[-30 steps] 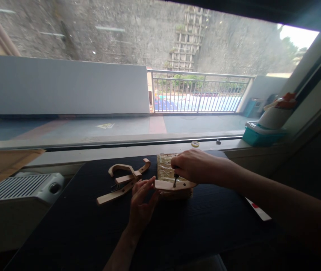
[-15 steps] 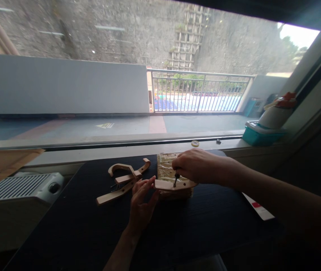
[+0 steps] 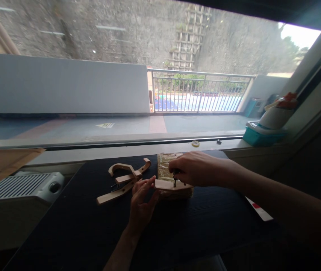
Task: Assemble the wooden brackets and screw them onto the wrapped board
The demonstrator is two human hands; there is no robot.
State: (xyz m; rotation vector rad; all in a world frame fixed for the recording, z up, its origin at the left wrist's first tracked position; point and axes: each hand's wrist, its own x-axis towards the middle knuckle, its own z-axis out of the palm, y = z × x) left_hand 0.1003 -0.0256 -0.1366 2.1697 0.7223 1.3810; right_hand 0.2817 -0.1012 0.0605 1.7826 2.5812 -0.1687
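A curved pale wooden piece with dark holes lies across the near edge of a block wrapped in clear plastic. At its left end my left hand steadies it between fingers and thumb. My right hand is closed around the dark handle of a small screwdriver, mostly hidden by the fingers. The tool points down, its tip at a hole in the piece. Left of my left hand are more wooden pieces: a curved hook and a straight-ended one, lying across each other.
All this rests on a dark table. On the window sill behind are a tape roll, a small metallic object and a teal box. A white heater and cardboard stand left; a white-and-red card lies right.
My right hand has turned and dipped slightly toward the wooden piece, covering more of the screwdriver and the piece's right end. My left hand stays where it was.
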